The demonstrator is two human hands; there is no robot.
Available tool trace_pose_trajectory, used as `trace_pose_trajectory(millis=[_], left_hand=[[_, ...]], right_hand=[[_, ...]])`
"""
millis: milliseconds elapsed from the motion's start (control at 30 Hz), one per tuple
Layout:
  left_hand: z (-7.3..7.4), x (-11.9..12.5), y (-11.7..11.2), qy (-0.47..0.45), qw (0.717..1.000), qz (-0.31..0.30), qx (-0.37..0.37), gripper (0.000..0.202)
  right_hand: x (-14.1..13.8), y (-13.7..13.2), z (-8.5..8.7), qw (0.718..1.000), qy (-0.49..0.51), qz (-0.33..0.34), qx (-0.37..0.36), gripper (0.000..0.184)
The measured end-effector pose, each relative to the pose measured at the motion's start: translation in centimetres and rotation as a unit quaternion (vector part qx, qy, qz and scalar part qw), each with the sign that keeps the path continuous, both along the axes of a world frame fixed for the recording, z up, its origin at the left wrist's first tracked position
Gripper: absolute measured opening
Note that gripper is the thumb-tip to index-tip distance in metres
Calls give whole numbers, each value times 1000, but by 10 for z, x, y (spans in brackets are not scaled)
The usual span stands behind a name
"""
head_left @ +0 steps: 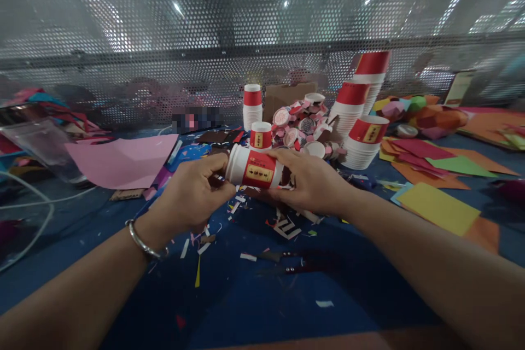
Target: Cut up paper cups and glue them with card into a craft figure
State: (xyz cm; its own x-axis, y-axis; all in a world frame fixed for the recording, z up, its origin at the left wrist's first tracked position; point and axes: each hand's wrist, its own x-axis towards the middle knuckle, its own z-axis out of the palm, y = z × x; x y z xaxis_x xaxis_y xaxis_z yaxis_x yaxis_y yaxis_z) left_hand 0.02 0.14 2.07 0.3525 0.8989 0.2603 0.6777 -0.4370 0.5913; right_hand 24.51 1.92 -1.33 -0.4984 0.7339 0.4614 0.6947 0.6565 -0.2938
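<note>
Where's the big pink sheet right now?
In the head view, the pink sheet is on the left side, right of the clear plastic container and beyond the left hand.

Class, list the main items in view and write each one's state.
Held paper cup: on its side, gripped by left hand and right hand
Cup stacks: nested, upside down
Cup pieces: heaped
Scissors: lying flat, blades apart
Pink paper: spread out
Yellow paper: flat, over orange paper
Paper scraps: cut, scattered
Bracelet: worn on left wrist
</note>
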Motion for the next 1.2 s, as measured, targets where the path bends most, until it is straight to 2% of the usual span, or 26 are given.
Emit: trace_pose_trajectory(millis=[167,300,367,467,600,667,733,967,1033,1100,1167,1200], left_hand=[[1,-4,-4,-20,1000,-4,-2,5],[1,-8,-4,-42,997,-28,-54,20],[1,-10,-3,-31,998,-22,-50,25],[5,-15,1,-3,999,17,39,26],[14,-30,9,2,979,101,175,24],[17,-37,15,26,967,138,213,22],[17,-44,22,70,965,143,208,19],[9,-56,37,223,954,116,163,14],[12,-54,34,231,948,114,189,8],[15,-47,25,210,943,98,237,11],[16,-36,13,165,950,21,263,18],[14,-29,7,146,955,-31,255,29]], right_hand=[[0,1,1,1000,4,-8,-5,70],[-1,3,0,999,-17,-6,-29,63],[-2,3,0,999,-26,-1,-42,61],[-2,3,1,998,-24,-5,-59,60],[0,4,3,998,-18,-11,-60,64],[1,4,3,998,-20,-13,-62,65],[1,3,4,998,-22,-10,-65,67],[-4,-5,8,995,-58,29,-71,72],[-5,-7,9,995,-62,32,-68,73],[-6,-9,10,996,-63,39,-53,72],[-6,-11,11,996,-65,47,-48,70],[-7,-12,12,995,-68,49,-51,67]])
